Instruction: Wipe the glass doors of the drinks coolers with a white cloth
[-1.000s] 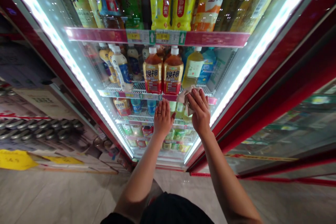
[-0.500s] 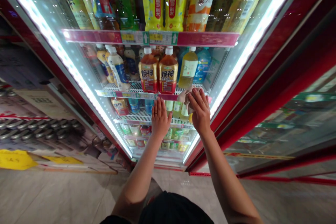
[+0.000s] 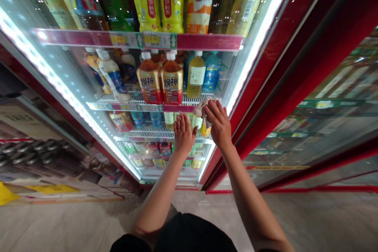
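My right hand (image 3: 220, 126) presses a pale, crumpled cloth (image 3: 201, 106) against what looks like the glass front of a lit drinks cooler. The cloth bunches out past the fingertips on the left side, and its rest is hidden under the palm. Lower and to the left, my left hand (image 3: 183, 137) holds nothing; its fingers point up, with the thumb apart, and a ring shows on one finger. Beyond the hands, a yellow-green drink bottle (image 3: 196, 76) and two red-brown drink bottles (image 3: 171, 82) stand upright on a wire shelf (image 3: 134, 97).
Taller bottles, among them a yellow one (image 3: 171, 0), fill the shelf above. A red door frame (image 3: 265, 98) slants along the right, beside another glass-fronted cooler. Dark cylindrical containers (image 3: 41, 153) line the left. Grey tiled floor (image 3: 88, 220) lies below.
The view has swung right, so the shelves sit farther left in it. Against the cooler, both hands and the cloth have shifted a little to the right.
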### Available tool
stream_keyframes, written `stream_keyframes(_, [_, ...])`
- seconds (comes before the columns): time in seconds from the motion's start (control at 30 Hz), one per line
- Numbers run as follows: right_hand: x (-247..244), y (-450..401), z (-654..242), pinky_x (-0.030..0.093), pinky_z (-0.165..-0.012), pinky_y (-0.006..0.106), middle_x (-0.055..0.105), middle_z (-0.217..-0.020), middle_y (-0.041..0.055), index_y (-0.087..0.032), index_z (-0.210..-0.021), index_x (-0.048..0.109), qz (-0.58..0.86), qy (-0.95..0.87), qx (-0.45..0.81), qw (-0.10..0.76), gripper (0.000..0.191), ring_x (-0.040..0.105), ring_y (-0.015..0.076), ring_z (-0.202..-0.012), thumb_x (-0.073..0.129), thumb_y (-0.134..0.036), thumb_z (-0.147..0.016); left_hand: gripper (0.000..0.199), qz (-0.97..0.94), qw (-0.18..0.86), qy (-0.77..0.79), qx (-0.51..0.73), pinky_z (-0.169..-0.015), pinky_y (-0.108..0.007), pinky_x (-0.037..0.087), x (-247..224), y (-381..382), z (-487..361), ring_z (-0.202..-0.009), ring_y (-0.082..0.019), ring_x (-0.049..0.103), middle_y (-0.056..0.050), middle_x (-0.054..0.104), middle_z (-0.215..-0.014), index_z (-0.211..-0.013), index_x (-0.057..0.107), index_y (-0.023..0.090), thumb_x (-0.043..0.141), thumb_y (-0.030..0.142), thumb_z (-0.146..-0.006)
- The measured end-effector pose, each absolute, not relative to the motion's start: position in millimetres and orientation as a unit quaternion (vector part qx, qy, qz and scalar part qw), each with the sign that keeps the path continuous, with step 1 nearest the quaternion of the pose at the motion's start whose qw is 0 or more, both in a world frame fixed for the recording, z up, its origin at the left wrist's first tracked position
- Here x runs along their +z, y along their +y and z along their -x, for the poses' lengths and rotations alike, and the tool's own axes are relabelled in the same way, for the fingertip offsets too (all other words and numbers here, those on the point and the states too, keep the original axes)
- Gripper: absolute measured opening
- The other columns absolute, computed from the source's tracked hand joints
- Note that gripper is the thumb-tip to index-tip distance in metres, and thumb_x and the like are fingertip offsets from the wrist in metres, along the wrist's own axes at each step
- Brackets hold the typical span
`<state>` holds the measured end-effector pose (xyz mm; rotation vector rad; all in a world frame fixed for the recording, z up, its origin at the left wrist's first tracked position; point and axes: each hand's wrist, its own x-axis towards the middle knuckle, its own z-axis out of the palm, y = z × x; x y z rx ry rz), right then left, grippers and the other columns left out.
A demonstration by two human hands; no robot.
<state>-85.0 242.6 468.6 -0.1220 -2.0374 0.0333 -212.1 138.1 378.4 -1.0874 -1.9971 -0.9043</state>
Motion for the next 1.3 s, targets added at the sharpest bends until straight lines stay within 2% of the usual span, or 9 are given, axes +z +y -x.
stream_keyframes(0.17, [469.7, 244.2, 90.2, 0.033, -0.137, 0.055, 0.046, -0.172, -0.0059, -0.048, -0.171, 0.023, 0.055, -0.866, 0.029, 0.495, 0.071, 0.028, 0.0228, -0.166, 0.038, -0.012, -0.113, 0.094, 0.416, 0.334, -0.773, -0.343, -0.136, -0.059, 0.029, 374.0, 139.7, 218.1, -0.164, -0.039, 0.034, -0.028, 0.028, -0.176, -0.175, -0.003, 0.009, 0.039, 0.062, -0.110])
stream_keyframes(0.3, [458.2, 255.2, 69.8, 0.038, -0.134, 0.052, 0.051, -0.169, -0.0045, -0.044, -0.170, 0.030, 0.030, -0.888, 0.011, 0.459, 0.066, 0.035, 0.0201, -0.163, 0.038, -0.013, -0.113, 0.093, 0.417, 0.348, -0.764, -0.348, -0.136, -0.060, 0.030, 373.5, 139.3, 220.5, -0.166, -0.039, 0.028, -0.027, 0.022, -0.178, -0.174, -0.008, 0.011, 0.037, 0.061, -0.111])
stream_keyframes(0.5, [468.8, 268.7, 60.0, 0.035, -0.135, 0.055, 0.049, -0.171, -0.0037, -0.046, -0.171, 0.026, 0.067, -0.856, 0.011, 0.513, 0.069, 0.030, 0.0213, -0.166, 0.039, -0.012, -0.113, 0.088, 0.404, 0.353, -0.766, -0.354, -0.136, -0.059, 0.029, 381.1, 139.1, 210.5, -0.168, -0.037, 0.022, -0.024, 0.011, -0.181, -0.173, -0.015, 0.015, 0.034, 0.057, -0.113])
stream_keyframes(0.6, [477.3, 267.9, 67.6, 0.033, -0.136, 0.054, 0.048, -0.172, -0.0049, -0.047, -0.171, 0.024, 0.065, -0.851, 0.018, 0.520, 0.070, 0.029, 0.0211, -0.166, 0.038, -0.011, -0.112, 0.088, 0.417, 0.349, -0.763, -0.350, -0.136, -0.059, 0.029, 387.2, 145.8, 196.5, -0.167, -0.037, 0.024, -0.024, 0.012, -0.181, -0.173, -0.016, 0.016, 0.035, 0.054, -0.113])
stream_keyframes(0.8, [467.8, 273.0, 46.7, 0.038, -0.134, 0.052, 0.051, -0.170, -0.0031, -0.045, -0.171, 0.029, 0.040, -0.882, 0.011, 0.470, 0.066, 0.036, 0.0199, -0.164, 0.040, -0.014, -0.113, 0.092, 0.445, 0.334, -0.758, -0.339, -0.135, -0.057, 0.031, 391.5, 169.3, 176.7, -0.165, -0.037, 0.030, -0.026, 0.017, -0.179, -0.173, -0.016, 0.014, 0.040, 0.055, -0.112])
stream_keyframes(1.0, [479.7, 289.6, 30.9, 0.030, -0.135, 0.062, 0.041, -0.176, -0.0030, -0.048, -0.172, 0.021, 0.081, -0.830, 0.022, 0.551, 0.073, 0.027, 0.0245, -0.167, 0.037, -0.010, -0.111, 0.088, 0.424, 0.373, -0.760, -0.322, -0.134, -0.059, 0.033, 383.8, 176.6, 182.4, -0.161, -0.038, 0.039, -0.027, 0.024, -0.177, -0.172, -0.015, 0.013, 0.036, 0.054, -0.113])
stream_keyframes(1.13, [482.4, 291.3, 40.0, 0.030, -0.136, 0.059, 0.039, -0.177, -0.0040, -0.049, -0.172, 0.017, 0.061, -0.846, 0.026, 0.529, 0.075, 0.026, 0.0234, -0.167, 0.039, -0.011, -0.111, 0.090, 0.418, 0.373, -0.765, -0.316, -0.134, -0.059, 0.034, 381.4, 176.9, 184.4, -0.161, -0.039, 0.039, -0.027, 0.023, -0.177, -0.173, -0.013, 0.012, 0.038, 0.055, -0.112])
stream_keyframes(1.3, [455.7, 290.7, 29.7, 0.034, -0.134, 0.059, 0.043, -0.175, -0.0005, -0.046, -0.173, 0.017, 0.062, -0.860, 0.010, 0.507, 0.075, 0.029, 0.0228, -0.167, 0.040, -0.012, -0.111, 0.089, 0.415, 0.372, -0.770, -0.310, -0.135, -0.056, 0.032, 381.9, 177.1, 183.9, -0.163, -0.037, 0.036, -0.025, 0.020, -0.178, -0.173, -0.012, 0.012, 0.037, 0.055, -0.113])
